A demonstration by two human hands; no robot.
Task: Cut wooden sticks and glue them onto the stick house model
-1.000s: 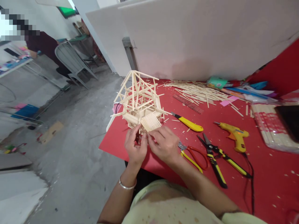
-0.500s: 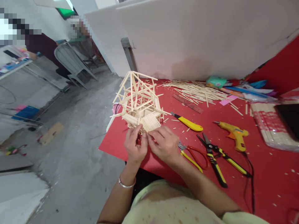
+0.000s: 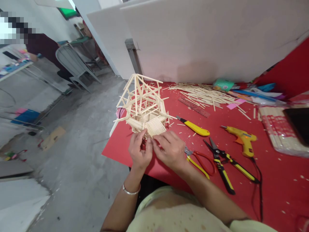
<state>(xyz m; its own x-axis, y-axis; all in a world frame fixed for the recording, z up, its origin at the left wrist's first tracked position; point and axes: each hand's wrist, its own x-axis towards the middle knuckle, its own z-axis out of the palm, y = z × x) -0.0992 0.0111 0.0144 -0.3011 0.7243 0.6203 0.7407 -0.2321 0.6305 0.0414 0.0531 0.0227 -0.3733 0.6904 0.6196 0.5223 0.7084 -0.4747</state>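
A model house frame built of thin wooden sticks (image 3: 141, 96) stands at the near left corner of the red table. On its near side is a small panel of sticks laid side by side (image 3: 155, 126). My left hand (image 3: 140, 149) is closed, thumb and fingers pinching at the panel's lower left edge. My right hand (image 3: 170, 149) is closed too, its fingertips pressed at the same panel's lower right edge. Both hands' fingertips nearly meet there. Whatever small part lies between them is hidden by the fingers.
On the red table (image 3: 272, 190) to the right lie a yellow utility knife (image 3: 196, 128), red-and-yellow pliers (image 3: 205, 161), black-and-yellow shears (image 3: 220, 161) and a corded glue gun (image 3: 243, 137). Behind are a ruler (image 3: 194, 107) and loose sticks (image 3: 202, 93). A person (image 3: 44, 48) sits far left.
My hands and the stick model hold the same position. Only the distant person at the left has shifted slightly.
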